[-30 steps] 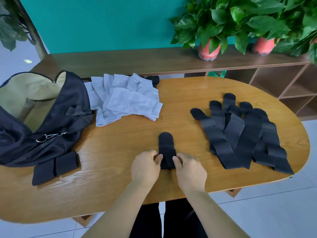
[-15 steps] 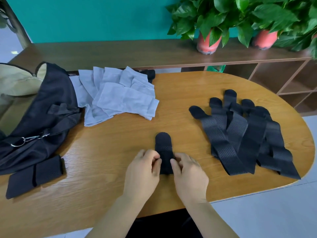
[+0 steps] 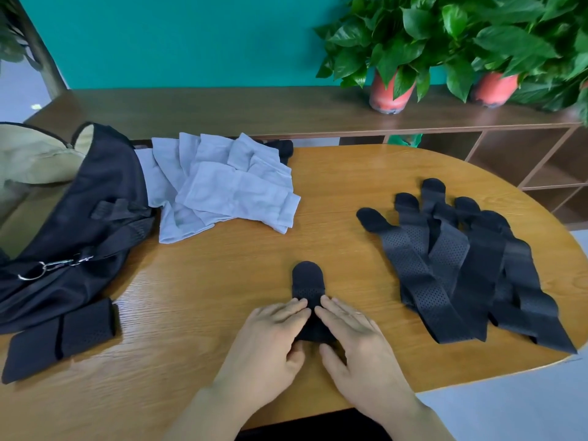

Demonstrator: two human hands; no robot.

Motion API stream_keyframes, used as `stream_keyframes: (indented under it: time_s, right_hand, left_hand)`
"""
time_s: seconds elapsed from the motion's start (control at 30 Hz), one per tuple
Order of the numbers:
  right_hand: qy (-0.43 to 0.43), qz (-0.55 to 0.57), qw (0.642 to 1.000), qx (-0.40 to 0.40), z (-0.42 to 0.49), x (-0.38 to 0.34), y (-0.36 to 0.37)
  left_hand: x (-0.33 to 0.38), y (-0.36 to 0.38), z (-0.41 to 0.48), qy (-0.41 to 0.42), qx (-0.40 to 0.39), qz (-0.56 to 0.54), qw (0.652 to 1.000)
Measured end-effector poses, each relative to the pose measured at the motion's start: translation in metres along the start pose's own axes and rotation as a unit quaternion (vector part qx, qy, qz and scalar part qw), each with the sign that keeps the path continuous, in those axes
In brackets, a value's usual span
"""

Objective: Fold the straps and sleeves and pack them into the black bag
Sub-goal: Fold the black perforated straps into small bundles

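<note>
You are midway through folding one black strap (image 3: 307, 283). It lies on the surface (image 3: 206, 297) directly under and just beyond your fingertips, with its rounded tip pointing away from you. Your left hand (image 3: 270, 338) and right hand (image 3: 353, 338) both lie flat on its near half. The fingers are straight and pressing down, not curled round it, and the thumbs sit at its near edge.

I judge this to be the pressing of a fold. The next move calls for turning the free rounded end back over the part you hold. Keep the edges square, then carry the bundle to the left.

- **Folded straps:** two folded straps (image 3: 63, 338) lie side by side well to the left of your left hand, touching the black bag (image 3: 79, 218).
- **Bag:** there is one, and it gapes open on its far side, showing a tan lining.
- **Loose straps:** the heap of straps (image 3: 461, 265) lies to the right of your right hand. It shows five or six rounded tips, but the overlap prevents a sure count.
- **Sleeves:** the grey sleeves (image 3: 222, 192) lie beyond your left hand and against the bag. They look like about five, stacked too loosely to count for certain. None looks folded small yet.

So most of the job seems to lie ahead.
</note>
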State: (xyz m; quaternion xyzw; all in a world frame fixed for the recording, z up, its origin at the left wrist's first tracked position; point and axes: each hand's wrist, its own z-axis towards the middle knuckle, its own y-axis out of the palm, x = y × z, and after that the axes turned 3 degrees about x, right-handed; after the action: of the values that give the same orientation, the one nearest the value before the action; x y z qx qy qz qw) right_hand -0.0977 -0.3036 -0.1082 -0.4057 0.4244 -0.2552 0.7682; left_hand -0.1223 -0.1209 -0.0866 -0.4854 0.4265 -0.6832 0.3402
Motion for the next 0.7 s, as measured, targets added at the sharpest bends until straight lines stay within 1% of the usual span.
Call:
stream_keyframes:
  time_s: [0.07, 0.13, 0.17, 0.23, 0.3, 0.37, 0.43, 0.57, 0.7]
  right_hand:
    - [-0.001, 0.022, 1.0, 0.016, -0.004, -0.002, 0.002]
    - [0.016, 0.064, 0.997, 0.039, -0.009, -0.004, 0.006]
    - [0.038, 0.098, 0.993, 0.052, -0.01, -0.007, 0.006]
    - [0.104, 0.163, 0.979, 0.07, -0.009, -0.012, 0.005]
    - [0.172, 0.184, 0.965, 0.075, -0.003, -0.018, 0.005]
    - [0.206, 0.171, 0.959, 0.089, 0.004, -0.024, 0.007]
    - [0.21, 0.136, 0.962, 0.107, 0.012, -0.03, 0.008]
    - [0.247, 0.082, 0.961, 0.093, 0.026, -0.035, 0.006]
    - [0.258, 0.05, 0.962, 0.078, 0.034, -0.035, 0.008]
  left_hand:
    - [-0.001, 0.003, -0.007, -0.002, 0.023, 0.008, 1.0]
    - [0.001, 0.005, -0.014, -0.008, 0.058, -0.014, 0.998]
    - [0.003, 0.005, -0.018, -0.025, 0.074, -0.048, 0.996]
    - [0.008, 0.005, -0.02, -0.089, 0.118, -0.131, 0.98]
    - [0.013, 0.007, -0.019, -0.145, 0.157, -0.17, 0.962]
    - [0.016, 0.009, -0.013, -0.174, 0.191, -0.175, 0.95]
    - [0.018, 0.009, -0.006, -0.189, 0.206, -0.164, 0.946]
    - [0.012, 0.01, 0.007, -0.196, 0.201, -0.159, 0.946]
    - [0.003, 0.012, 0.016, -0.209, 0.201, -0.174, 0.941]
